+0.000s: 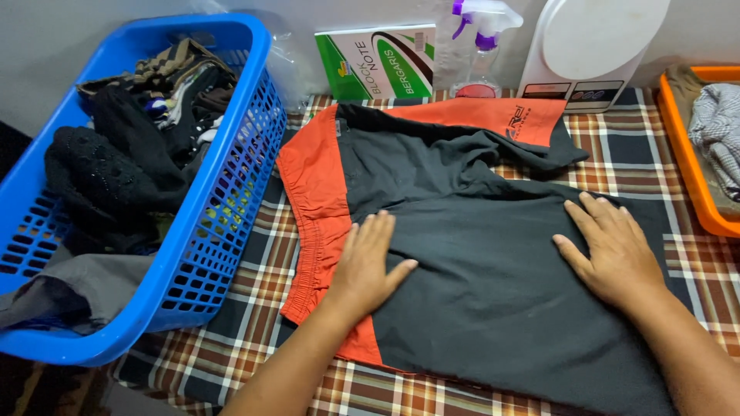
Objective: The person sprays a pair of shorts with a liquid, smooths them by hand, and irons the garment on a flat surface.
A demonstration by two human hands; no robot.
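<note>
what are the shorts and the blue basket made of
Shorts: look like thin woven synthetic cloth, matte dark grey with orange panels; it creases softly under the left hand and right hand. Blue basket: seems to be moulded plastic, slightly glossy, with a rigid lattice wall.

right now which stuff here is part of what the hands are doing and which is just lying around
In hand:
- left hand, flat on the shorts
- right hand, flat on the shorts
- dark grey and orange shorts

Lying about:
- blue basket of clothes
- orange tray
- spray bottle
- green notepad
- checked cloth
</note>
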